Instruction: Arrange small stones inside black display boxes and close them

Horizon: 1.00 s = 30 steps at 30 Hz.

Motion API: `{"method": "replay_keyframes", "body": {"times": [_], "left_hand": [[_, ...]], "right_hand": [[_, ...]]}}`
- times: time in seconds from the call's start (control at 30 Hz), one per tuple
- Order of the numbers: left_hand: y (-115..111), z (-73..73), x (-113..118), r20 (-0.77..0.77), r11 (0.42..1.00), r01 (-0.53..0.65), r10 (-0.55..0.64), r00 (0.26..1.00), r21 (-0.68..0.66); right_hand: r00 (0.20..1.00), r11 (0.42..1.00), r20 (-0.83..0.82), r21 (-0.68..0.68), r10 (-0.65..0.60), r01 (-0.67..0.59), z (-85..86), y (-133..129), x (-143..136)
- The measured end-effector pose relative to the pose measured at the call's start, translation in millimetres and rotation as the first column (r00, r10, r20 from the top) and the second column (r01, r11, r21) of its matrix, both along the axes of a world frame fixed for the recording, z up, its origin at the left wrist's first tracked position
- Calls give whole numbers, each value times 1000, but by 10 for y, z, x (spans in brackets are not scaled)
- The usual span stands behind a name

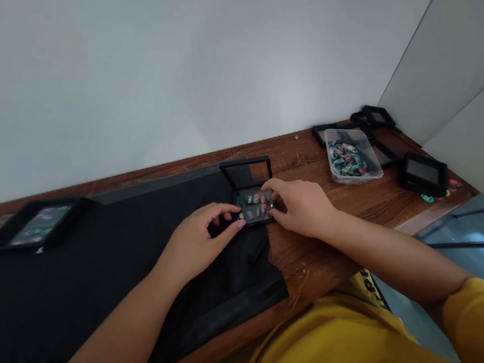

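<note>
Black box [245, 162] between two hands

Its lid stands open, small pieces [256, 198] in rows inside. At its left edge, the left hand [190, 243] has thumb and forefinger slightly parted; the right hand [308, 206] curls wider opposite. Whether either grips a piece, I cannot tell. Fine fingertip placing seems under way; such close rows call for light, exact touches.

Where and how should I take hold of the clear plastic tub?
I'd pinch the near rim of the clear tub with the right hand, coming from the near side. That side faces bare wood, while black cases crowd its far and right sides. The thin, raised wall suits a pinch. Keep it level: it's open-topped, with loose pieces inside.
</note>
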<state>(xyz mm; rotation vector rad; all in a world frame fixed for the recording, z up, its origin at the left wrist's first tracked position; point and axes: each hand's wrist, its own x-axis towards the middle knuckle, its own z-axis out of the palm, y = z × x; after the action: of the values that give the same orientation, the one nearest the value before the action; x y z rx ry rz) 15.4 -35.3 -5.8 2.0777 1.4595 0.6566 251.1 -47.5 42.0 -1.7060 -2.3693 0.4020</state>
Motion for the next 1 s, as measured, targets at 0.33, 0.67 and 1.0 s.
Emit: {"method": "replay_keyframes", "body": {"times": [0.33,0.67,1.0], "left_hand": [[-2,-2,14,-2,1000,-10,10,1000,10],[2,-21,-11,0,1000,-5,5,1000,5],[11,-23,-2,33,1000,4,-5,999,15]], "right_hand": [[996,999,72,18,44,-45,52,-20,7],[996,998,58,2,61,-62,42,-8,13],[997,997,22,10,74,-74,26,-7,34]]}}
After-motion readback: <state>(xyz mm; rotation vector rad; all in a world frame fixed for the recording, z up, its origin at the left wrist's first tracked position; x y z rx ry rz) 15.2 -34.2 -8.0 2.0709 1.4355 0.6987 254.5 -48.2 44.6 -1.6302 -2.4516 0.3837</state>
